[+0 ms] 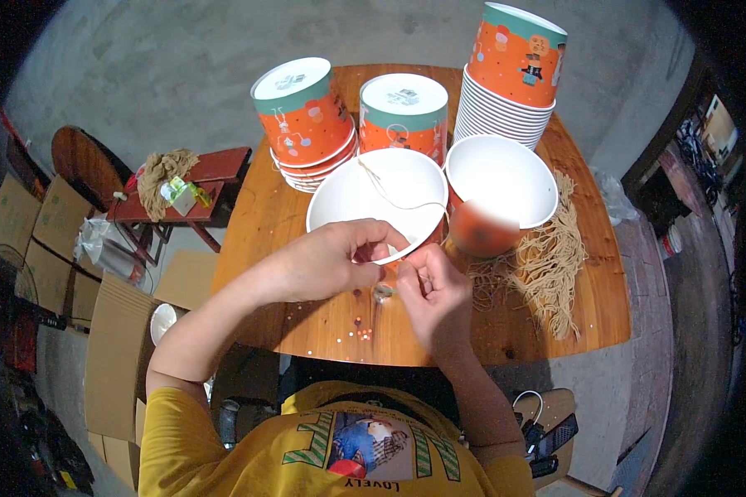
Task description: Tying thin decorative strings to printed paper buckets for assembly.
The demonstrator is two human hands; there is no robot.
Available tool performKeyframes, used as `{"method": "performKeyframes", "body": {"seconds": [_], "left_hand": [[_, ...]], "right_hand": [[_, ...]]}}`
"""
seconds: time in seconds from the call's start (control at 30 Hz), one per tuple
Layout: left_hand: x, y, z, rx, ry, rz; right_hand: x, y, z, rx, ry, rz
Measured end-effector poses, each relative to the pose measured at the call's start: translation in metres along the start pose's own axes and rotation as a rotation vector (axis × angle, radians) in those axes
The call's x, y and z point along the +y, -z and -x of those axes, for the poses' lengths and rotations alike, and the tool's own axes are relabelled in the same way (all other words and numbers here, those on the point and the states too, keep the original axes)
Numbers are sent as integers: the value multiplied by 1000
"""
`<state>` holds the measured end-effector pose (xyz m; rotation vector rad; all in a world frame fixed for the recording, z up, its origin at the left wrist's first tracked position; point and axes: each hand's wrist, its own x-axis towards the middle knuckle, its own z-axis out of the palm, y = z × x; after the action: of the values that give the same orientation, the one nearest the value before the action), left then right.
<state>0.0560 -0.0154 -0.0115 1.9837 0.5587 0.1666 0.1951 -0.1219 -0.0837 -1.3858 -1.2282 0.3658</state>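
Observation:
A large white-lined paper bucket (340, 192) lies tilted in front of me, its mouth facing me. A thin beige cord (380, 187) loops across its inside and over the right rim. My left hand (327, 263) is closed at the near rim, fingers over the edge and thumb outside, gripping the bucket. Just right of it, my right hand (433, 291) makes a pinch against the outside of the rim; what lies between its fingertips is too small to make out. Beside them stands a second open bucket (497, 178), its lower part blurred.
Behind are upturned orange-and-green buckets: a left stack (302, 116), a middle one (404, 112) and a tall right stack (510, 79). A bundle of beige cords (551, 273) lies at the wooden table's (593, 319) right. Small dots are scattered near me. Cardboard boxes (112, 348) and a red bench (224, 170) stand left.

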Motion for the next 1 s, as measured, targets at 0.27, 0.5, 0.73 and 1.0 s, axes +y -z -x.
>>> {"method": "performKeyframes", "body": {"seconds": [0.27,0.5,0.73,1.0], "left_hand": [[-3,6,-11,-60,1,13],[-5,-4,-19,-33,-16,-127],[5,-4,-17,150,127,-5],[5,-3,-21,185,-191,-121]], "right_hand": [[0,1,0,37,40,-52],[-1,7,2,-39,-41,49],[5,15,0,82,-229,-68],[-6,23,-18,-93,-24,2]]}}
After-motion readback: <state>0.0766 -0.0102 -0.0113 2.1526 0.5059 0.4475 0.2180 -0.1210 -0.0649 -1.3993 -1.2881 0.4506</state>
